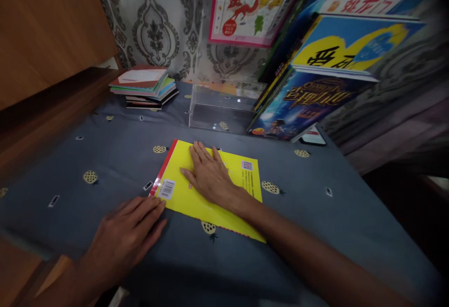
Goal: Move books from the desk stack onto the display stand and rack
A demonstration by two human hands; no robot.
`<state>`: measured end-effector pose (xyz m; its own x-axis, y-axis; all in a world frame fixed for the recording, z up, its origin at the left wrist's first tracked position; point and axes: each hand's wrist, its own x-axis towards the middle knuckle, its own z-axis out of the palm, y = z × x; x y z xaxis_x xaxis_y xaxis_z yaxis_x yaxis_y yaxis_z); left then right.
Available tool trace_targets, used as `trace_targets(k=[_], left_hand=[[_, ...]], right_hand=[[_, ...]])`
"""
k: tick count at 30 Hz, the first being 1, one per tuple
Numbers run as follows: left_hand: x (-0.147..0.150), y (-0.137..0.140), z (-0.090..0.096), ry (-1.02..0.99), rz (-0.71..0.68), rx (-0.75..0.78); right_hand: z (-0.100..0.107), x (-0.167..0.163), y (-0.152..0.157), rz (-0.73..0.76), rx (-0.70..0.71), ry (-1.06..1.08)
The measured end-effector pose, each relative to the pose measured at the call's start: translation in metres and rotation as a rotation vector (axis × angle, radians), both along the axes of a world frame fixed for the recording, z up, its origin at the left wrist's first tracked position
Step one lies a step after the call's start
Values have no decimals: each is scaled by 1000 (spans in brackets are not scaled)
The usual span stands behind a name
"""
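A thin yellow book with a red spine lies back cover up on the cloth, its barcode at the near left corner and a QR code at the far right. My right hand rests flat on the cover with fingers spread. The forearm crosses the book's near right part and hides some of it. At the near left corner, my left hand touches the edge by the spine with its fingertips. Its fingers are stretched out and lie close together, holding nothing.
Behind the book stands a clear acrylic rack. Several upright picture books, a blue one in front, lean at its right. A small stack of books sits back left. A phone-like object lies behind the blue book. Wooden furniture borders the left.
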<state>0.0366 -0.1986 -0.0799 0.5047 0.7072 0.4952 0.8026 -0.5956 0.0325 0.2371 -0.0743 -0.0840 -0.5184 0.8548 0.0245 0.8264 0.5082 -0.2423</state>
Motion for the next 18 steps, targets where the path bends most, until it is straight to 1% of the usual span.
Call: trace_targets(k=[2,4,9,10,12,15,17,18], left_hand=[[0,0,1,7,-1,-1],[1,0,2,16,4,0],[0,0,2,37,-4,17],[0,0,2,45,-5,22],[-1,0,2,59,-6,36],[-1,0,3,81,-15,59],[-1,0,4,92,-27,70],[-1,0,5,96,-34,75]], right_hand=[[0,1,-4,-5,7,-4],[0,6,-10,57,15,6],[9,31,-40,426,-33,42],[11,38,-48,486,-49,51],[15,52,-61,559,-95,74],[19,74,-70,584,-171,98],[17,90,-66,550,-178,115],[15,98,-61,510,-164,125]])
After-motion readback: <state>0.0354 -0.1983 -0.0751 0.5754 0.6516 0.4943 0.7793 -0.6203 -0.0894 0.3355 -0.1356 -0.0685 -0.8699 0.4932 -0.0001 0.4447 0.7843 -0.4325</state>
